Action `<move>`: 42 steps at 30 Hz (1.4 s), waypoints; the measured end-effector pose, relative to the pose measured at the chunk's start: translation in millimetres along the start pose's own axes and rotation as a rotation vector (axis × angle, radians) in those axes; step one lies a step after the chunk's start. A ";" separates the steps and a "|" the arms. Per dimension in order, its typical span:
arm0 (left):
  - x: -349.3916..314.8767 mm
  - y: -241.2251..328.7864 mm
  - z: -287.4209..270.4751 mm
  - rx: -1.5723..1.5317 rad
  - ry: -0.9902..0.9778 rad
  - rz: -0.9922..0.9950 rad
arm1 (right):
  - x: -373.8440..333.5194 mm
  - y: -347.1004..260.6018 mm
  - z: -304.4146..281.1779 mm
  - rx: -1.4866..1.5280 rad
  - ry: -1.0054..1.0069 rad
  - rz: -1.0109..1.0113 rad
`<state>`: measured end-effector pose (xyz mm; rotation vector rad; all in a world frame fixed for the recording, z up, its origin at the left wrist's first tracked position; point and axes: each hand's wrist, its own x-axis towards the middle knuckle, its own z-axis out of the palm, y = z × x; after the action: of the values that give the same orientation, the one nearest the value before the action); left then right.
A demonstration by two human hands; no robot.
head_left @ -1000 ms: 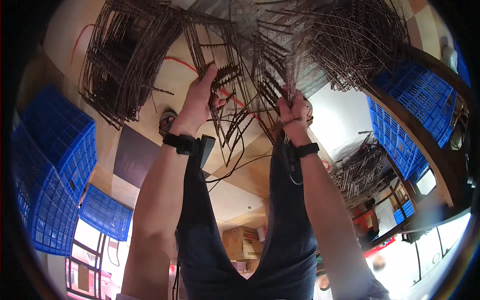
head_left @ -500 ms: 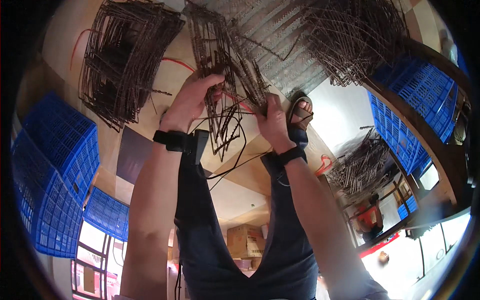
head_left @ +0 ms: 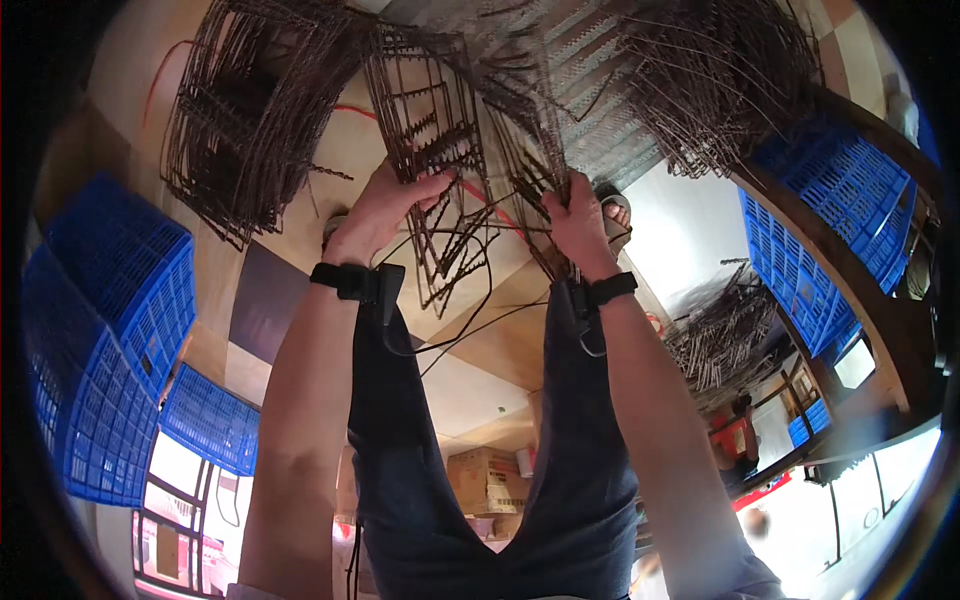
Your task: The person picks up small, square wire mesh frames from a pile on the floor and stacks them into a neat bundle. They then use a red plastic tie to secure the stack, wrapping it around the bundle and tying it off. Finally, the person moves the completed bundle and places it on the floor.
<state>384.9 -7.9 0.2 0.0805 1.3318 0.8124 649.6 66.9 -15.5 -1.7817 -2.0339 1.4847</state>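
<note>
My left hand [head_left: 385, 212] is closed on the edge of a bundle of dark, rusty-looking wire frames [head_left: 400, 95], narrow loops with toothed or twisted crosspieces. To its right, my right hand [head_left: 583, 228] grips a second part of thin dark wire frames [head_left: 545, 140], blurred toward the top. A gap lies between the two parts, though they seem to meet at the far end; I cannot tell whether they are joined. Loose wire ends hang below my left hand, over a red cord [head_left: 478, 195]. Each wrist wears a black strap with a small device.
A thick stack of similar frames [head_left: 255, 115] stands at far left. Another pile [head_left: 710, 85] lies on corrugated metal sheet [head_left: 600, 135] at far right, and a smaller heap [head_left: 730, 335] nearer. Blue plastic crates [head_left: 125, 300] line both sides. A cardboard box [head_left: 485, 478] is behind my legs.
My right hand has moved right and slightly nearer, drawing its wire frames away from those in my left hand. The gap between has widened. My left hand has shifted slightly nearer.
</note>
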 end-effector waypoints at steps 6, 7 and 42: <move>-6.7 -17.2 -9.0 -0.035 0.140 0.070 | 11.4 4.3 -11.7 0.030 0.003 0.066; -8.7 -18.2 -8.1 -0.028 0.211 0.064 | 12.3 3.9 -14.9 0.089 -0.005 0.091; 19.1 -69.7 101.7 0.452 0.161 0.273 | 16.8 -48.7 -16.7 0.202 -0.093 0.313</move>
<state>507.7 -8.5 -21.6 0.5737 1.6625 0.7407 618.2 96.5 17.2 -2.0495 -1.6227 1.8121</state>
